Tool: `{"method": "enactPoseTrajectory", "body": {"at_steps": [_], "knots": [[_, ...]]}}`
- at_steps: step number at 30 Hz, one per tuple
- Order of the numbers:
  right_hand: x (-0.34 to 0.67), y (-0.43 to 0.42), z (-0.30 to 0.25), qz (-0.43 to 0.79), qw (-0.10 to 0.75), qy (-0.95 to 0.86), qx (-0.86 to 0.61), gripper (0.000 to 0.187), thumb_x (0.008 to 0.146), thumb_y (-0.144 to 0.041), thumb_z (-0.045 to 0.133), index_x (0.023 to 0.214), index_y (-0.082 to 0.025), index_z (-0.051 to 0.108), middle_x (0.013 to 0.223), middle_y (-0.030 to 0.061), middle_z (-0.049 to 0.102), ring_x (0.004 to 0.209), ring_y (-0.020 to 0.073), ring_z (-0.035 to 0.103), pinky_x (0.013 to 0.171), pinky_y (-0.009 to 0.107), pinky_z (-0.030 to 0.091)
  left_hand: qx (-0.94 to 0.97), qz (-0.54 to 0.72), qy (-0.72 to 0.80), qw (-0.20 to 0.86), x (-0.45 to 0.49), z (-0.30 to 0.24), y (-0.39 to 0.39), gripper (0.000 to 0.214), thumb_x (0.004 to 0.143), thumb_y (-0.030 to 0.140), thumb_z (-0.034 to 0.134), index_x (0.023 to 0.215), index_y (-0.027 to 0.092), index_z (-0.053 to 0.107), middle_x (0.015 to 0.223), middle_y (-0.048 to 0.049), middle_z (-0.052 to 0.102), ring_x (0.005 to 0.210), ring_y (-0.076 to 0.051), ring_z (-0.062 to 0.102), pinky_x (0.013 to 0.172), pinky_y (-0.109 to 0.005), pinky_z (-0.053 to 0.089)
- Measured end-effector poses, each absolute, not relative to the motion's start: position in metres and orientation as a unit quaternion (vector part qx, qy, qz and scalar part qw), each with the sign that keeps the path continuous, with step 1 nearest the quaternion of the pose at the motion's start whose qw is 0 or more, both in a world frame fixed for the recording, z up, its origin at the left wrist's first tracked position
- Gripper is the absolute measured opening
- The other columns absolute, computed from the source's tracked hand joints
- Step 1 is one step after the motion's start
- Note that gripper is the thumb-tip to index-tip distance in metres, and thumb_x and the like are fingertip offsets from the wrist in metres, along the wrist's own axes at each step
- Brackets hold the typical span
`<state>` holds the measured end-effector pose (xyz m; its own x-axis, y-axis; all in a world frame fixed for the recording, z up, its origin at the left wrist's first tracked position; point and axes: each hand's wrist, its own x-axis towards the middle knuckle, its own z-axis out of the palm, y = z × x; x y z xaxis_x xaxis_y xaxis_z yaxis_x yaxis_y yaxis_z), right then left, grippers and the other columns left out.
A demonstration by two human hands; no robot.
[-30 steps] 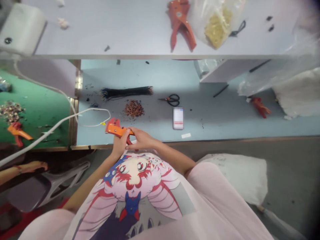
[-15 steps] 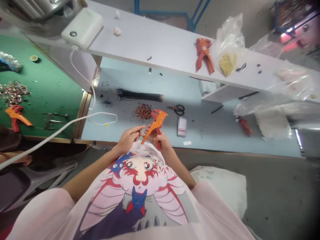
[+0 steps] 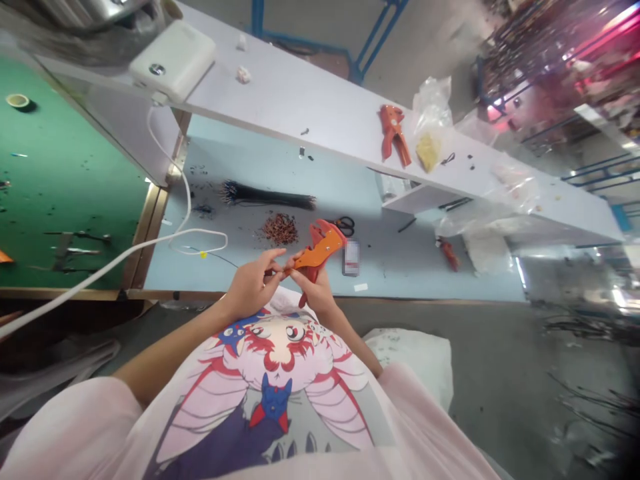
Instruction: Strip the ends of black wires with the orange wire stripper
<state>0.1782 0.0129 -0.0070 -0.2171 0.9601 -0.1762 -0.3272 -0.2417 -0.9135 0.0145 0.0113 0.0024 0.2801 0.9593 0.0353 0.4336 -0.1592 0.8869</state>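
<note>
My right hand (image 3: 316,288) grips the handles of an orange wire stripper (image 3: 320,247), its jaws pointing up and right over the near edge of the light blue bench (image 3: 400,263). My left hand (image 3: 253,283) is beside it, fingers pinched at the stripper's handle end; what they pinch is too small to make out. Further back on the bench lie a bundle of black wires (image 3: 270,195) and a small heap of reddish-brown bits (image 3: 280,229).
Black scissors (image 3: 345,224) and a small white box (image 3: 351,258) lie just behind the stripper. A white cable (image 3: 125,250) loops across the bench's left end. On the raised white shelf (image 3: 310,110) sit a second orange stripper (image 3: 394,133), a plastic bag (image 3: 431,127) and a white box (image 3: 173,60). A green table (image 3: 65,193) is to the left.
The stripper went from my left hand, pointing left, into my right hand, pointing up and right. My head has lifted and turned right, showing more of the shelf and room.
</note>
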Motion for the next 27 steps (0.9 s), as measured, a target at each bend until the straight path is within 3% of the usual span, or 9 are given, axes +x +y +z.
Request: {"method": "enactPoseTrajectory", "body": {"at_steps": [14, 18, 22, 27], "knots": [[0.1770, 0.0138, -0.0077, 0.604, 0.449, -0.466, -0.466, 0.020, 0.074, -0.027, 0.065, 0.089, -0.021, 0.054, 0.080, 0.0005, 0.057, 0.071, 0.0146, 0.058, 0.073, 0.031, 0.051, 0.725, 0.249, 0.528, 0.364, 0.0193, 0.0065, 0.0124, 0.039, 0.082, 0.022, 0.048, 0.121, 0.019, 0.046, 0.087, -0.0022, 0.071, 0.076, -0.017, 0.065, 0.069, -0.027, 0.044], [0.1795, 0.0141, -0.0110, 0.605, 0.475, -0.421, -0.481, 0.019, 0.073, -0.025, 0.065, 0.087, -0.022, 0.054, 0.077, -0.0001, 0.056, 0.072, 0.0151, 0.056, 0.070, 0.031, 0.051, 0.709, 0.259, 0.520, 0.399, 0.0220, 0.0048, 0.0137, 0.025, 0.083, 0.028, 0.050, 0.106, 0.019, 0.057, 0.081, -0.0008, 0.070, 0.071, -0.015, 0.063, 0.068, -0.025, 0.044], [0.1828, 0.0160, -0.0102, 0.665, 0.505, -0.332, -0.439, 0.022, 0.071, -0.019, 0.065, 0.089, -0.023, 0.053, 0.076, -0.0018, 0.056, 0.076, 0.0146, 0.056, 0.078, 0.031, 0.049, 0.710, 0.270, 0.503, 0.412, 0.0223, 0.0032, 0.0138, 0.019, 0.086, 0.029, 0.048, 0.083, 0.018, 0.064, 0.075, -0.0002, 0.068, 0.064, -0.012, 0.058, 0.062, -0.022, 0.041], [0.1831, 0.0168, -0.0068, 0.712, 0.515, -0.261, -0.399, 0.024, 0.067, -0.017, 0.065, 0.087, -0.023, 0.051, 0.072, -0.0029, 0.053, 0.073, 0.0140, 0.056, 0.077, 0.031, 0.048, 0.707, 0.248, 0.509, 0.424, 0.0216, 0.0016, 0.0129, 0.020, 0.086, 0.025, 0.043, 0.086, 0.018, 0.062, 0.076, -0.0009, 0.066, 0.067, -0.013, 0.057, 0.064, -0.023, 0.040]]}}
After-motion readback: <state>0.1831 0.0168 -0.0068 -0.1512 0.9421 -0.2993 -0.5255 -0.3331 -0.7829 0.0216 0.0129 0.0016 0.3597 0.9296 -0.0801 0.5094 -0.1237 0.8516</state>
